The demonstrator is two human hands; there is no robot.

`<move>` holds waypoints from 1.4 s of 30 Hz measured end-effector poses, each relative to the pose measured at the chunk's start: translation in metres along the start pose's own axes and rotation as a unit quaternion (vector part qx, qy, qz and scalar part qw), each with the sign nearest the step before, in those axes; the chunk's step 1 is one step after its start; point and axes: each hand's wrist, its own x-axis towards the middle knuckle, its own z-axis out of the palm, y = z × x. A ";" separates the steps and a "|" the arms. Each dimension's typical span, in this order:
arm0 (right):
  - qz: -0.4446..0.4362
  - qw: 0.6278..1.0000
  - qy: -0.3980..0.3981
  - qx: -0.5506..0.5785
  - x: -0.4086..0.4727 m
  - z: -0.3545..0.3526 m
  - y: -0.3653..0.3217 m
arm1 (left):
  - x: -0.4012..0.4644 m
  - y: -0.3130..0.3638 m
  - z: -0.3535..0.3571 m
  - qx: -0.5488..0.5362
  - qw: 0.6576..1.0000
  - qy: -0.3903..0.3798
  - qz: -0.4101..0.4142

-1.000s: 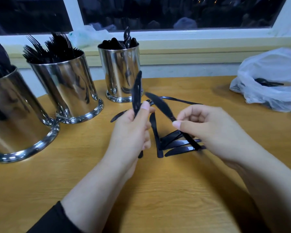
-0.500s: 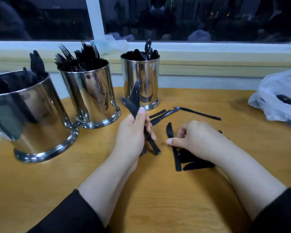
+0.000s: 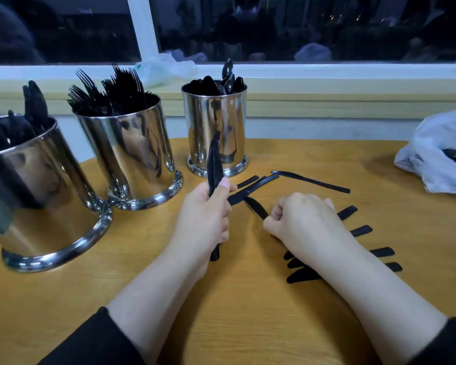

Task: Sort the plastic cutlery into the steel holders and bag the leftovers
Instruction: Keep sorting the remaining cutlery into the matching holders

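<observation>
My left hand (image 3: 204,214) grips a bunch of black plastic knives (image 3: 214,164) upright, blades pointing up. My right hand (image 3: 304,219) pinches another black knife (image 3: 256,207) lying on the wooden table, blade toward the left hand. Several more knives (image 3: 361,230) lie fanned under and beside my right wrist. Loose knives (image 3: 311,181) also lie farther back. Three steel holders stand at the left: one with knives (image 3: 37,196), one with forks (image 3: 132,154), one with spoons (image 3: 216,130).
A white plastic bag (image 3: 437,151) holding black cutlery lies at the table's right edge. A window sill with a crumpled clear bag (image 3: 161,68) runs behind the holders. The wooden table (image 3: 248,325) stretches toward me.
My right hand passed a knife to the left hand's bunch, dropped to the table and now pinches another knife. The left hand's bunch stands more upright. The view shifted left.
</observation>
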 end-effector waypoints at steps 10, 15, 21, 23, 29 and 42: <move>-0.041 0.948 0.041 0.312 -0.006 -0.001 -0.005 | 0.000 -0.003 0.013 -0.045 0.998 -0.050 -0.014; -0.059 0.959 0.046 0.273 0.001 -0.003 0.005 | 0.000 -0.001 0.012 -0.038 0.998 -0.044 -0.008; 0.046 0.992 0.102 0.062 0.054 -0.011 0.078 | 0.005 0.005 0.009 -0.052 0.998 -0.018 0.010; 0.084 0.995 0.055 -0.020 0.066 -0.009 0.089 | 0.003 0.005 0.010 -0.047 0.998 -0.023 0.031; 0.119 0.991 0.041 -0.035 0.073 -0.001 0.090 | 0.003 0.001 0.010 0.038 0.995 -0.060 0.071; 0.113 0.990 0.061 0.052 0.065 -0.006 0.090 | 0.000 -0.003 0.011 0.011 0.996 -0.084 0.006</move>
